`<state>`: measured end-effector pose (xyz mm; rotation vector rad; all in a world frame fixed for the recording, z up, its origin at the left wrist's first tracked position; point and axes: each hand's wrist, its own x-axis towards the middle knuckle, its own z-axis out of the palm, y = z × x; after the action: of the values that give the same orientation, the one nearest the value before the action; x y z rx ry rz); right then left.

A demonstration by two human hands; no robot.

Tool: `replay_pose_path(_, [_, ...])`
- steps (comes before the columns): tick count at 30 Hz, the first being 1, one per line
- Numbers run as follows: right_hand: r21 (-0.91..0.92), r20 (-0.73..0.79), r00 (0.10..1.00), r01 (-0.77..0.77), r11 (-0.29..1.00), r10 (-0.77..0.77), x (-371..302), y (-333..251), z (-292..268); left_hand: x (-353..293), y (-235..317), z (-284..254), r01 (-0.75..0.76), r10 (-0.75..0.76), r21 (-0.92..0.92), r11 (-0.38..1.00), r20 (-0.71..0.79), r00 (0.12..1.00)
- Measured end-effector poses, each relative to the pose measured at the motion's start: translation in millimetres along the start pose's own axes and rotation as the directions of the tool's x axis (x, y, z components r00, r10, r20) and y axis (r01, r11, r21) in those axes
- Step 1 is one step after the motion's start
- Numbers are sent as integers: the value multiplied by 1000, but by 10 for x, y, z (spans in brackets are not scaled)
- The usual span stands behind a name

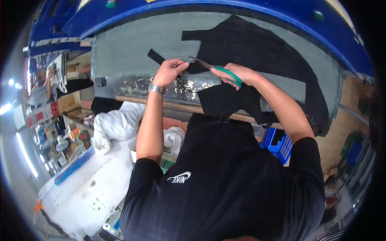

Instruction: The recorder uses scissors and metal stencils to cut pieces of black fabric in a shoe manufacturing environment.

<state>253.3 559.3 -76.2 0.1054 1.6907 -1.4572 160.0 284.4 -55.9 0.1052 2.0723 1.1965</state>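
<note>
My left hand [165, 74], with a metal watch on the wrist, pinches a black fabric strip [155, 56]. One end of the strip sticks out past the knuckles. A thin dark strand [185, 87] curves below that hand toward the lower piece of cloth. My right hand [241, 74] is closed round green-handled scissors [226, 72]. Their blades point left, the tips just beside my left fingertips. Under and beyond the scissors spreads a large black fabric piece [257, 46] with a curved far edge. Another black piece [217, 98] hangs at the table's near edge.
The grey-green worktable [128, 48] has a worn front strip and a wooden edge [169, 105]. A blue frame [193, 4] runs along the back. White cloth [116, 122] lies at left above a white board [92, 184]. A blue crate [278, 144] stands below right. Another person [40, 94] is far left.
</note>
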Motion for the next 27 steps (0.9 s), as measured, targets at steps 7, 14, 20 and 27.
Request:
replay_pose_path(7, [72,-376,919,156,985,-118,-356,26,456,-68,-219,-408,-44,9,260,964,136,991])
replay_pose_path(14, [670,-717,586,432,604,376,-1518,944,968,232,131,-321,-292,296,590,753,93,951])
replay_pose_path(20, [738,-672,570,561,374,472,-2035,1497,814,524,1036,961,-733,591,433,525,433,680])
replay_pose_path(27, [673,-732,497,636,378,465,-1855,1601,-114,448,1092,2461,-672,516,674,307,476,713])
